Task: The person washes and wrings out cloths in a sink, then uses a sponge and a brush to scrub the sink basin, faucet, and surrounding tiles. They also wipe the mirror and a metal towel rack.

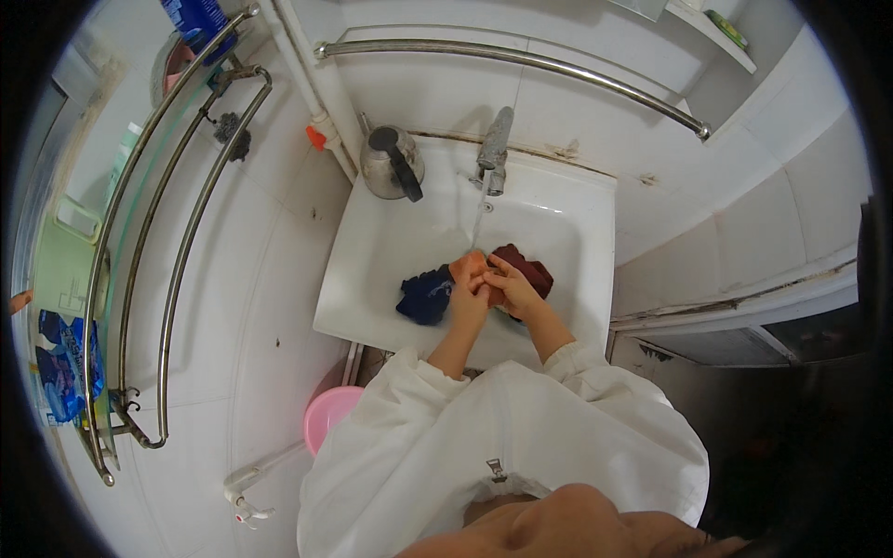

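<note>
Both of my hands meet over the basin of a white ceramic sink [377, 279]. An orange cloth [469, 265] is gripped between my left hand [470, 291] and my right hand [511, 284], and part of it hangs below my fingers. Water runs from the metal faucet [497, 139] in a thin stream that lands at the cloth's upper edge. To the left of my hands lies a wet dark blue cloth [424, 296]. A dark red cloth [524, 268] is bunched beside my right hand, partly hidden by it.
A metal kettle [385, 164] with a black handle stands on the sink's back left corner. Metal towel bars [188, 237] and a glass shelf line the left wall. Below the sink's left side is a pink basin [331, 415], near a white wall tap [244, 506].
</note>
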Tool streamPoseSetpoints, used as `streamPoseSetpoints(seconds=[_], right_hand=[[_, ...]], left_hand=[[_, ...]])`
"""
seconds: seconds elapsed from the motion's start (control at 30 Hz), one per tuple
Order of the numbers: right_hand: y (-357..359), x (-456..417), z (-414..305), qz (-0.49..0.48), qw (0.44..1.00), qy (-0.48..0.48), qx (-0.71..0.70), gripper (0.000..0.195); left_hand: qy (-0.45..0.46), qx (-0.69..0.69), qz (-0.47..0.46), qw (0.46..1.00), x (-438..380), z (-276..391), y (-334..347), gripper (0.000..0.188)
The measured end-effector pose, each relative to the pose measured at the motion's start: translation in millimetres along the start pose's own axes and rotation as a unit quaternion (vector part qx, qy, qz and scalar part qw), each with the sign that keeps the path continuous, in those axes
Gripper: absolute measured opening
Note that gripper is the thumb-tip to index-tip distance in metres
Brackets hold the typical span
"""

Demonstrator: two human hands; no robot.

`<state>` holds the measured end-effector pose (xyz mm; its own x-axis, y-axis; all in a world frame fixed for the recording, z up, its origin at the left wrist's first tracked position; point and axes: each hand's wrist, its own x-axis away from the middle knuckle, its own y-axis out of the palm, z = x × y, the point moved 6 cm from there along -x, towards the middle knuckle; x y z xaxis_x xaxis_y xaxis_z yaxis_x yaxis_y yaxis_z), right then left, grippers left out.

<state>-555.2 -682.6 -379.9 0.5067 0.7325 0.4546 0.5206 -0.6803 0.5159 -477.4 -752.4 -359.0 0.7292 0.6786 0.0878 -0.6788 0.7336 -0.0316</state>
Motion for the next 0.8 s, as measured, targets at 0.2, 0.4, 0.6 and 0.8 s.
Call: streamPoseSetpoints(seconds=[0.2, 0.4, 0.6, 0.8], right_hand=[[-26.6, 4.5, -11.3, -0.009, 0.995, 0.044, -0.092, 0.031], [2.8, 2.5, 4.0, 0.021, 0.995, 0.095, -0.003, 0.034], [-28.7, -28.5, 18.4, 0.048, 0.766, -0.177, 0.617, 0.056], [-1.7, -20.7, 34.6, 0.078, 0.688, -0.011, 0.721, 0.068]], left_hand=[[0.084, -0.008, 0.067, 0.994, -2.8, -11.7, -19.2, 0.041], [-0.186, 0.206, 0.012, 0.961, 0.0, -58.5, 2.5, 0.036], [-0.299, 0.214, 0.106, 0.924, 11.4, -70.7, -14.2, 0.038], [-0.297, 0.202, 0.123, 0.925, 9.7, -79.2, -22.0, 0.041]])
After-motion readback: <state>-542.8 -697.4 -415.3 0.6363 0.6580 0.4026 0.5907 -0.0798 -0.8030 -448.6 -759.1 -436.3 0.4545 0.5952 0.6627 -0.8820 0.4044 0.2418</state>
